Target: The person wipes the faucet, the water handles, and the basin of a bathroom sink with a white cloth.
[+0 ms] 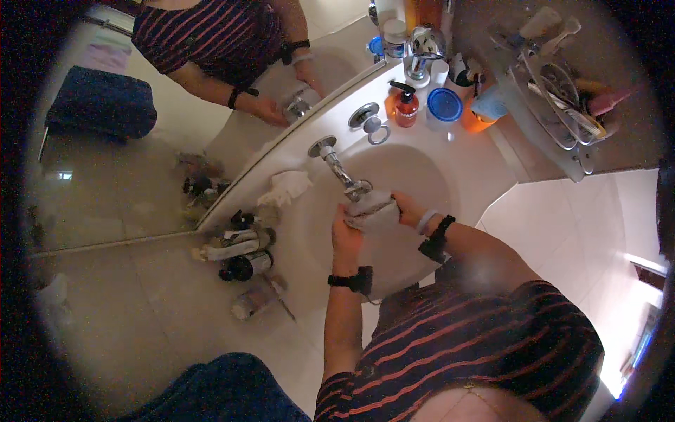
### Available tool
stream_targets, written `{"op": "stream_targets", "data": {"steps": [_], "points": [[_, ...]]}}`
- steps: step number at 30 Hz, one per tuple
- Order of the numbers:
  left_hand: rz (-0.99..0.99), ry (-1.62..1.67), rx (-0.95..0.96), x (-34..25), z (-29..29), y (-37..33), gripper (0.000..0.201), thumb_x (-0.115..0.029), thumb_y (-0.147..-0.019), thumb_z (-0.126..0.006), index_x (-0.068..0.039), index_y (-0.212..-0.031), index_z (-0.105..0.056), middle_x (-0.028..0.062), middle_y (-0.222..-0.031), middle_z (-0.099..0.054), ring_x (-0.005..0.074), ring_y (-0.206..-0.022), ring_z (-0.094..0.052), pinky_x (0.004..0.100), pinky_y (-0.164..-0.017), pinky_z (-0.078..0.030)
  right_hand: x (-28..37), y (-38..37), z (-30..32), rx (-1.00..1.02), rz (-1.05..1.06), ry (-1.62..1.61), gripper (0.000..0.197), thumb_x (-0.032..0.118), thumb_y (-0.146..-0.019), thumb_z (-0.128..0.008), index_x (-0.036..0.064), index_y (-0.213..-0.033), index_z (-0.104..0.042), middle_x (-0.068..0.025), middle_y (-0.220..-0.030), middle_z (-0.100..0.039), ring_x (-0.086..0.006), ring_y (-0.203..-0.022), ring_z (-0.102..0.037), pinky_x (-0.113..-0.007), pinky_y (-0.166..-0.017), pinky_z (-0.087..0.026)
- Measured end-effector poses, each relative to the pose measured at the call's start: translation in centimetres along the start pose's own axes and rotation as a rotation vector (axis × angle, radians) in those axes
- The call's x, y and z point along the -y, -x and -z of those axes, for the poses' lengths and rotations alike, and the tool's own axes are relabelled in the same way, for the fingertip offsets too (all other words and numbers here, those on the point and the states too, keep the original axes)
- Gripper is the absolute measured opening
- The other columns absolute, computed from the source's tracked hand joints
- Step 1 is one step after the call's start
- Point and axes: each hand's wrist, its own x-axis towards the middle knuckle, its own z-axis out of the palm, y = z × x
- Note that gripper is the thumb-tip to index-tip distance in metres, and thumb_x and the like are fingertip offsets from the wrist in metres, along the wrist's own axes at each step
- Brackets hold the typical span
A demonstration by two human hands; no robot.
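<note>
A: Biggest first?
B: White sink basin (pixel 424 171) is occupying the middle; chrome faucet (pixel 335 165) is reaching over it.
A: Hands?
B: Left hand (pixel 346 233) and right hand (pixel 409 209) are flanking a pale object (pixel 374 213), kind unclear, at the faucet's tip, over the basin; can't tell if they're touching.
A: Fingers?
B: Pinching its opposite sides, partly hidden.
A: Doing it well?
B: Supporting both sides evenly, holding low, not knocking the faucet, I'd judge.

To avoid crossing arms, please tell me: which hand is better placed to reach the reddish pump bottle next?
Probably the right hand: it is nearer the reddish pump bottle than the left hand, though both hold the pale object.
</note>
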Motion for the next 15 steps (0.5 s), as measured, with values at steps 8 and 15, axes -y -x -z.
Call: {"op": "stream_targets", "data": {"steps": [8,15], "points": [[-0.172,-0.225,-0.083,0.4,8.7,-5.8,0.005,-0.004,-0.084,-0.050,-0.005,-0.081,-0.046,0.0039,-0.080,-0.046,0.0181,-0.075,-0.050,0.0344,-0.075,-0.047,-7.3,-2.6,-1.7,-0.061,-0.143,-0.472,0.033,0.019,-0.080,-0.058,0.0041,-0.109,-0.052,-0.0085,-0.103,-0.058,-0.0224,-0.095,-0.056,-0.033,-0.088,-0.045],[-0.299,-0.785,-0.475,-1.6,20.3,-13.0,0.026,-0.015,-0.082,-0.059,-0.002,-0.104,-0.055,0.0113,-0.097,-0.058,0.0199,-0.085,-0.058,0.0350,-0.073,-0.049,-2.8,-0.4,0.3,-0.038,0.046,0.380,0.050,0.031,-0.079,-0.059,0.0162,-0.123,-0.041,-0.0106,-0.118,-0.043,-0.0313,-0.110,-0.043,-0.051,-0.072,-0.048]]}}
